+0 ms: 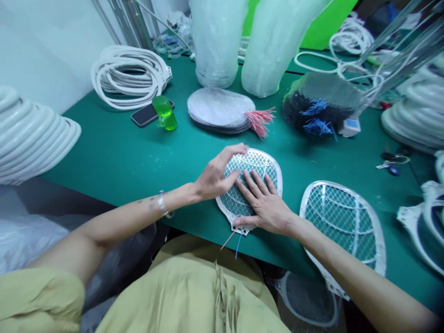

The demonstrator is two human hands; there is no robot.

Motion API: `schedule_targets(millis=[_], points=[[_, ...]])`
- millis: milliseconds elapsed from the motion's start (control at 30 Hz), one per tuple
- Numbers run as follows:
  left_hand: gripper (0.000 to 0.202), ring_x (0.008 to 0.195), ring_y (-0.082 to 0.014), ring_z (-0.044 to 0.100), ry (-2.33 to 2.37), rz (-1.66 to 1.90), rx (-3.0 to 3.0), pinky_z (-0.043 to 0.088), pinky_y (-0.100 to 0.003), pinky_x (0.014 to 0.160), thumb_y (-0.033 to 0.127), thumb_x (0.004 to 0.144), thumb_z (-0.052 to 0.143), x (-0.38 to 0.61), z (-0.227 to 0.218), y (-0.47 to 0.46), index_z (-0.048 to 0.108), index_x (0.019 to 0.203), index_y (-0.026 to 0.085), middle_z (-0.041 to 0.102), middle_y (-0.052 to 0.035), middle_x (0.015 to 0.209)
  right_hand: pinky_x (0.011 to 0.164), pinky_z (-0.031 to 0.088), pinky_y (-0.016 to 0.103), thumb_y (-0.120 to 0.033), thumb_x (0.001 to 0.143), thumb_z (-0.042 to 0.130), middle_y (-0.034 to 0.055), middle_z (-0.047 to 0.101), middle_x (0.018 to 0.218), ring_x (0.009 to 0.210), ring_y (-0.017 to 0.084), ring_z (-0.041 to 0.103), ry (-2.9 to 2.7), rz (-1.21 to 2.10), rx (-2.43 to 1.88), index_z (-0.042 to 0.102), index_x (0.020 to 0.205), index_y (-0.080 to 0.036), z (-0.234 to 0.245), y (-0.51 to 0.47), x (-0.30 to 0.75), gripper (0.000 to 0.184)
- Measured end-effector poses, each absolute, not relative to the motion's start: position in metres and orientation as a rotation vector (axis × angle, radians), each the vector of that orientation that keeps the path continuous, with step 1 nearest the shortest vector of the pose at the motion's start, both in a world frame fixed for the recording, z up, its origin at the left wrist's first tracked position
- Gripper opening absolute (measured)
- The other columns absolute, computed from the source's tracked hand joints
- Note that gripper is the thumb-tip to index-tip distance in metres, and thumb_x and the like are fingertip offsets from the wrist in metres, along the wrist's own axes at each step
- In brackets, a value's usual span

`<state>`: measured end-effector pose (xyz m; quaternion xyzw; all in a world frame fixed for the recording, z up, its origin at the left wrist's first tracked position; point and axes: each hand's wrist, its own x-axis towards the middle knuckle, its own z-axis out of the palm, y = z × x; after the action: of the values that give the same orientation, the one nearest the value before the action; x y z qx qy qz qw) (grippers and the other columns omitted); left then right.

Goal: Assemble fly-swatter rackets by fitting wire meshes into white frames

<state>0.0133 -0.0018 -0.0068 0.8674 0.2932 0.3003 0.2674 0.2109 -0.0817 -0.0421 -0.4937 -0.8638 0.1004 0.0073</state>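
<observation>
A white racket-shaped frame with metal mesh (pixel 258 167) lies on the green table (pixel 114 152) right in front of me. A red and a blue wire hang from its neck over the table edge. My left hand (pixel 217 178) rests on the frame's left rim, fingers spread and curved over the mesh. Flat on the lower part of the mesh lies my right hand (pixel 265 203), fingers stretched out. Neither hand holds anything.
A second white mesh frame (pixel 347 222) lies to the right, another below the edge. Behind are a mesh stack with pink wires (pixel 222 111), a dark mesh stack with blue wires (pixel 319 104), a phone (pixel 145 115), a green bottle (pixel 165 113), white rim piles (pixel 132 76).
</observation>
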Motion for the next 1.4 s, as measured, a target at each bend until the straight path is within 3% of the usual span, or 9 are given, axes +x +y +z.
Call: schedule_targets(millis=[67, 133, 300, 467, 700, 867, 1133, 1400], points=[[0.034, 0.13, -0.0211, 0.048, 0.296, 0.65, 2.521, 0.037, -0.042, 0.113, 0.017, 0.09, 0.046, -0.013, 0.001, -0.025, 0.054, 0.123, 0.02, 0.06, -0.0076, 0.132, 0.115, 0.0, 0.058, -0.084, 0.075, 0.036, 0.008, -0.003, 0.159, 0.145, 0.034, -0.003, -2.715, 0.325, -1.53, -0.006, 0.152, -0.027, -0.041, -0.081, 0.211, 0.105], [0.028, 0.127, -0.0214, 0.052, -0.025, 0.481, 2.694, 0.038, -0.042, 0.113, 0.015, 0.09, 0.05, -0.031, 0.002, -0.048, 0.061, 0.116, 0.02, 0.063, -0.0061, 0.128, 0.114, 0.001, 0.059, -0.083, 0.077, 0.035, 0.0077, -0.002, 0.159, 0.145, 0.034, -0.003, -2.723, 0.332, -1.52, -0.004, 0.152, -0.027, -0.04, -0.08, 0.211, 0.101], [0.02, 0.113, -0.0193, 0.062, -0.208, 0.607, 2.938, 0.045, -0.034, 0.108, 0.014, 0.094, 0.051, -0.032, -0.016, -0.079, 0.07, 0.091, 0.016, 0.072, -0.0057, 0.108, 0.114, -0.001, 0.059, -0.084, 0.077, 0.034, 0.0093, -0.002, 0.159, 0.145, 0.034, -0.005, -2.735, 0.364, -1.549, 0.001, 0.153, -0.025, -0.034, -0.079, 0.21, 0.102], [0.013, 0.107, -0.0209, 0.065, -0.174, 0.71, 2.926, 0.049, -0.033, 0.105, 0.014, 0.091, 0.057, -0.032, -0.033, -0.088, 0.07, 0.093, 0.011, 0.072, -0.0088, 0.103, 0.113, -0.001, 0.06, -0.086, 0.074, 0.036, 0.0108, -0.005, 0.159, 0.145, 0.036, -0.006, -2.757, 0.486, -1.55, 0.001, 0.153, -0.024, -0.027, -0.078, 0.21, 0.107], [0.016, 0.099, -0.0183, 0.066, -0.034, 0.701, 2.876, 0.05, -0.031, 0.101, 0.011, 0.09, 0.052, -0.03, -0.033, -0.095, 0.066, 0.084, 0.014, 0.071, -0.007, 0.09, 0.113, -0.002, 0.061, -0.082, 0.073, 0.045, 0.0102, -0.009, 0.159, 0.144, 0.038, -0.006, -2.76, 0.484, -1.522, -0.003, 0.153, -0.023, -0.028, -0.078, 0.213, 0.11], [0.019, 0.083, -0.0157, 0.064, 0.097, 0.693, 2.783, 0.054, -0.03, 0.09, 0.009, 0.089, 0.046, -0.024, -0.03, -0.097, 0.062, 0.081, 0.015, 0.064, -0.0052, 0.076, 0.113, -0.002, 0.061, -0.086, 0.068, 0.047, 0.0093, -0.01, 0.159, 0.144, 0.04, -0.004, -2.744, 0.46, -1.49, -0.005, 0.153, -0.023, -0.03, -0.079, 0.214, 0.118], [0.013, 0.064, -0.0141, 0.055, 0.234, 0.703, 2.745, 0.049, -0.027, 0.066, 0.011, 0.08, 0.05, -0.014, -0.027, -0.106, 0.058, 0.072, 0.017, 0.06, -0.0015, 0.069, 0.113, -0.003, 0.06, -0.082, 0.071, 0.048, 0.0102, -0.008, 0.159, 0.144, 0.039, -0.005, -2.752, 0.494, -1.534, 0.001, 0.154, -0.022, -0.027, -0.078, 0.213, 0.113], [0.015, 0.058, -0.0152, 0.052, 0.324, 0.671, 2.755, 0.042, -0.029, 0.054, 0.012, 0.08, 0.047, -0.007, -0.021, -0.107, 0.055, 0.069, 0.018, 0.055, -0.0013, 0.063, 0.114, -0.006, 0.059, -0.078, 0.064, 0.057, 0.0086, -0.004, 0.16, 0.145, 0.039, -0.003, -2.706, 0.484, -1.588, 0.005, 0.154, -0.021, -0.028, -0.079, 0.208, 0.118]])
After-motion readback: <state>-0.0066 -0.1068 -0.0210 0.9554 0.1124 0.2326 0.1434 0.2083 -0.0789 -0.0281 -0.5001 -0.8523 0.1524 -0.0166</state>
